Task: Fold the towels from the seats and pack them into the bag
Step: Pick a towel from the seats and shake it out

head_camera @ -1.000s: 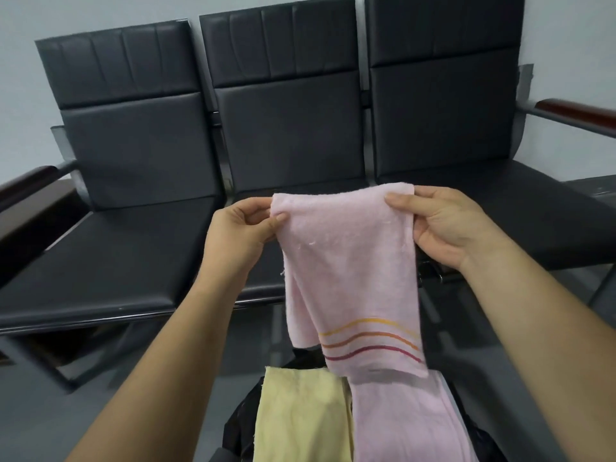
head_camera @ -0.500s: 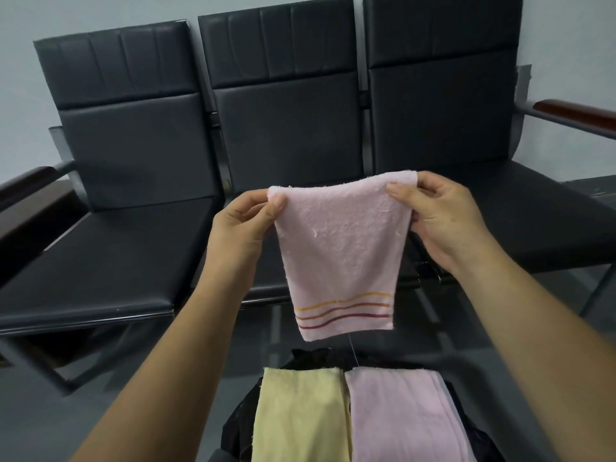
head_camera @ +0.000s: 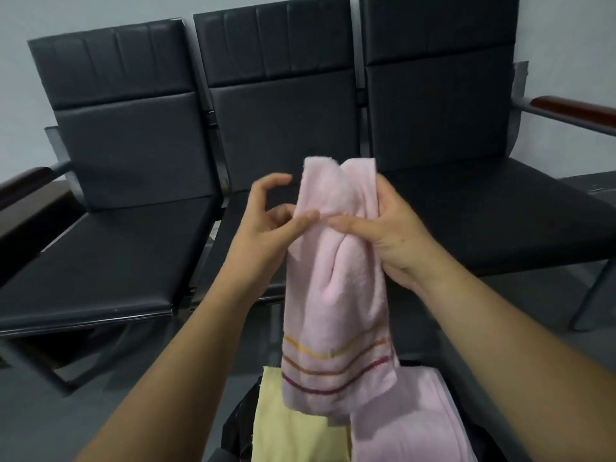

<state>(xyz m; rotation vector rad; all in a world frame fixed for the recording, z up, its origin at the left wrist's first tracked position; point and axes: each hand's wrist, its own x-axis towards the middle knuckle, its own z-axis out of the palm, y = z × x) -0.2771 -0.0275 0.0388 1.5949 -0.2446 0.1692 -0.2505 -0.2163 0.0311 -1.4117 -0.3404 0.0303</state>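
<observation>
A pink towel (head_camera: 336,295) with yellow, orange and red stripes near its lower edge hangs in front of me, folded lengthwise into a narrow strip. My right hand (head_camera: 386,235) grips its upper right side, thumb across the front. My left hand (head_camera: 266,221) is at its left edge, thumb pressing the cloth and the other fingers curled behind. Below, a black bag (head_camera: 238,425) holds a folded yellow towel (head_camera: 293,438) and a folded pink towel (head_camera: 406,425) side by side.
A row of three black padded seats (head_camera: 110,261) stands against a pale wall, with wooden armrests (head_camera: 573,108) at both ends. The seats have nothing on them. Grey floor shows under and in front of the seats.
The towel was held spread wide by its top corners. My hands have come together, and it now hangs as a narrow folded strip, lower over the bag.
</observation>
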